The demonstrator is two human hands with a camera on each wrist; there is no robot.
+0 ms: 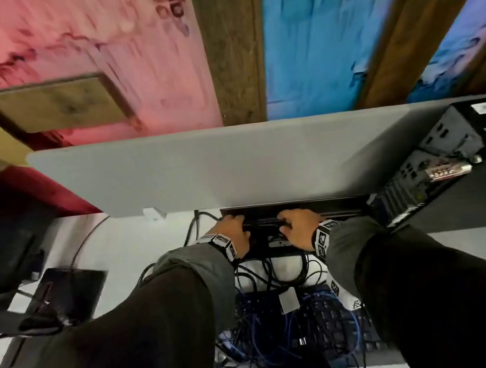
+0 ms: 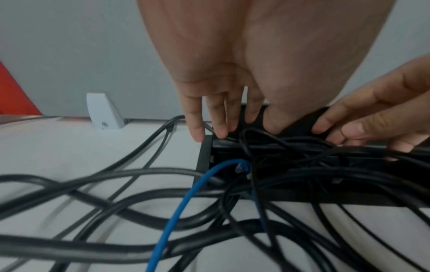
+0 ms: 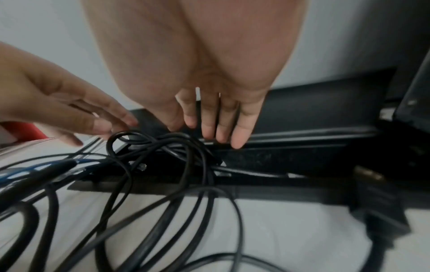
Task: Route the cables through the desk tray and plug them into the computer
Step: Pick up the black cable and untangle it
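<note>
Dark sleeves (image 1: 149, 328) fill the bottom of the head view, each wrist carrying a band (image 1: 321, 240) printed with black-and-white square codes; no readable words show anywhere. Beyond them, 2 hands reach to the black tray (image 1: 295, 208) set in the white desk (image 1: 116, 248) against a grey partition (image 1: 204, 167). Left hand (image 1: 235, 232) and right hand (image 1: 299, 229) both have their fingers straight, tips pressing on the tray's raised far edge, grasping nothing. Only the head view shows the computer (image 1: 432, 173), lying to the right of the tray with its rear ports facing the hands, and a keyboard (image 1: 325, 325) under loose cables. The left wrist view alone shows the blue cable (image 2: 186, 198) ending at a clear plug inside the tray's left end, and a white bracket (image 2: 103, 112). The right wrist view shows black cables (image 3: 163, 145) looped over the tray's near edge below the right fingers (image 3: 239, 136).
</note>
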